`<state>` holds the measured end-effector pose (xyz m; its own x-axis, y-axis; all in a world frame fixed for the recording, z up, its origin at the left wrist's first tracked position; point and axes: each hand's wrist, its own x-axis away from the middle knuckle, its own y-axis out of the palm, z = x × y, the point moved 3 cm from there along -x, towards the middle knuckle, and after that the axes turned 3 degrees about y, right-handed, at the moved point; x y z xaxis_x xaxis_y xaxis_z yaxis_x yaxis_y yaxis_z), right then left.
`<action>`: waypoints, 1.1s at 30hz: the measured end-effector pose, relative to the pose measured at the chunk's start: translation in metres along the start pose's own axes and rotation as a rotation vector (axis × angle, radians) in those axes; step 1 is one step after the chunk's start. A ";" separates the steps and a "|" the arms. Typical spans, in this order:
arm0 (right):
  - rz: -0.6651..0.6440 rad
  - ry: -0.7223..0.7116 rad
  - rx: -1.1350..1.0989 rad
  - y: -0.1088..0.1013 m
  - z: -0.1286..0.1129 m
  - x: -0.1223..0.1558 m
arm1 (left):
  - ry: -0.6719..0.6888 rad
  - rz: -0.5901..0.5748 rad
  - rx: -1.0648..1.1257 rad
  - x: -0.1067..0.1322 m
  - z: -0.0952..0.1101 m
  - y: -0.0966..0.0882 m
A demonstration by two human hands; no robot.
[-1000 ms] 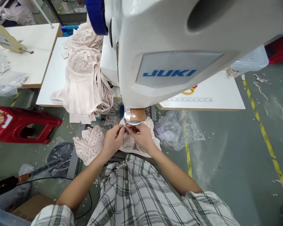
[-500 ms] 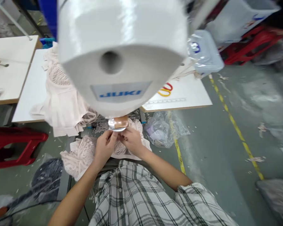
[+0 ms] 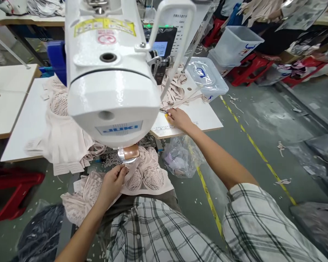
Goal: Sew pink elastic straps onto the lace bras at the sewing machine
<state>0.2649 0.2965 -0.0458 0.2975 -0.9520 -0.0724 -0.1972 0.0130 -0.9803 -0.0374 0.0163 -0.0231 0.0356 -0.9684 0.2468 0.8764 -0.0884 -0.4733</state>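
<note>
Nearest, below the sewing machine (image 3: 109, 98), the person's plaid shirt (image 3: 158, 233) fills the bottom of the view. Just above it, the left hand (image 3: 113, 180) is pinched narrowly on the edge of a pale lace garment (image 3: 147, 174), thumb and fingertips closed on the cloth right under the front of the sewing machine. The lace garment spreads across the lap to both sides of that hand. A clear plastic bag (image 3: 180, 156) lies on the floor to the right of the sewing machine's lower end. A pile of pale garments (image 3: 62, 134) hangs over the edge to the left of the sewing machine. Farther off, the right hand (image 3: 180, 118) rests on the white surface (image 3: 205, 116) right of the sewing machine, fingers curled over a small yellow object (image 3: 167, 116). Whether it grips the object cannot be told. Beyond that hand a clear plastic tub (image 3: 207, 78) stands on the surface.
</note>
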 end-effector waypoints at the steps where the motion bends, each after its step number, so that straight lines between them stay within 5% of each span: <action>1: -0.001 -0.019 0.001 0.002 0.001 0.004 | -0.022 -0.011 0.008 0.001 0.001 -0.001; 8: 0.089 -0.061 0.012 0.008 0.016 0.013 | -0.106 0.002 0.089 0.003 0.006 -0.002; 15: -0.021 0.011 0.170 0.010 0.008 0.017 | -0.172 0.010 0.322 0.005 -0.002 -0.002; 24: -0.045 0.271 0.055 -0.011 -0.011 0.072 | -0.233 -0.031 0.476 0.005 -0.005 -0.003; 29: -0.207 0.215 -0.060 -0.034 -0.013 0.103 | -0.239 -0.030 0.499 0.004 -0.007 -0.004; 33: -0.269 0.095 -0.194 -0.049 -0.049 0.172 | -0.247 -0.023 0.471 0.005 -0.009 -0.009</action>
<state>0.2803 0.1173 -0.0009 0.2761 -0.9378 0.2104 -0.3000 -0.2921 -0.9081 -0.0494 0.0101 -0.0249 0.0759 -0.8788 0.4710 0.9970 0.0601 -0.0486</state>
